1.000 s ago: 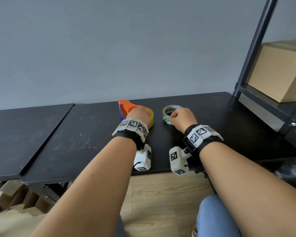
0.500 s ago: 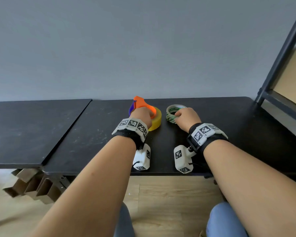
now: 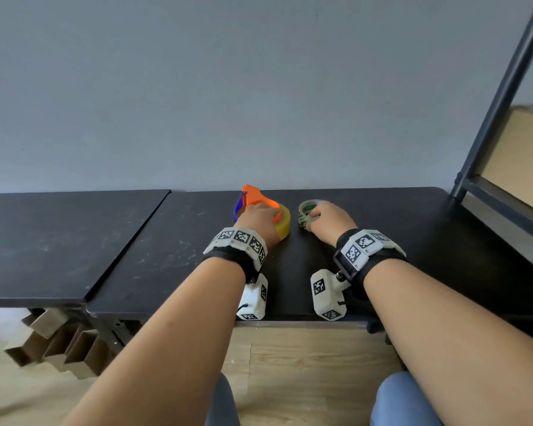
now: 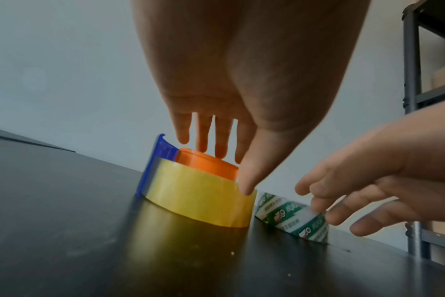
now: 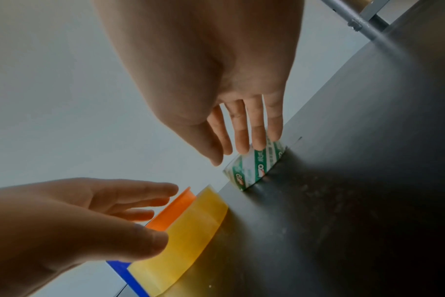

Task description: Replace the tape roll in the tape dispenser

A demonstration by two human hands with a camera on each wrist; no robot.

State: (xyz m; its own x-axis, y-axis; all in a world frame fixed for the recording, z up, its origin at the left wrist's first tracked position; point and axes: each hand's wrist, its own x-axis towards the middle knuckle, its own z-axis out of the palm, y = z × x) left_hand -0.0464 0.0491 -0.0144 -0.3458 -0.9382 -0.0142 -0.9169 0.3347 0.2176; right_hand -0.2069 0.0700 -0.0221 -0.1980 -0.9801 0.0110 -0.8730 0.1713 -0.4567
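The tape dispenser lies flat on the black table, an orange body with a blue blade end and a yellow tape roll around its hub. My left hand rests on it with straight fingers on the orange top and the thumb against the yellow roll's rim. Just to the right lies a green-and-white tape roll. My right hand reaches over it. Its straight fingers touch the roll's far side, and the thumb hovers just off the near edge.
A second black table adjoins on the left. A dark metal shelf rack holding a cardboard box stands at the right end. Folded cardboard pieces lie on the wooden floor under the table's left part.
The head view has shifted to the left. Both hands stay where they were, the left on the dispenser and the right on the green roll.
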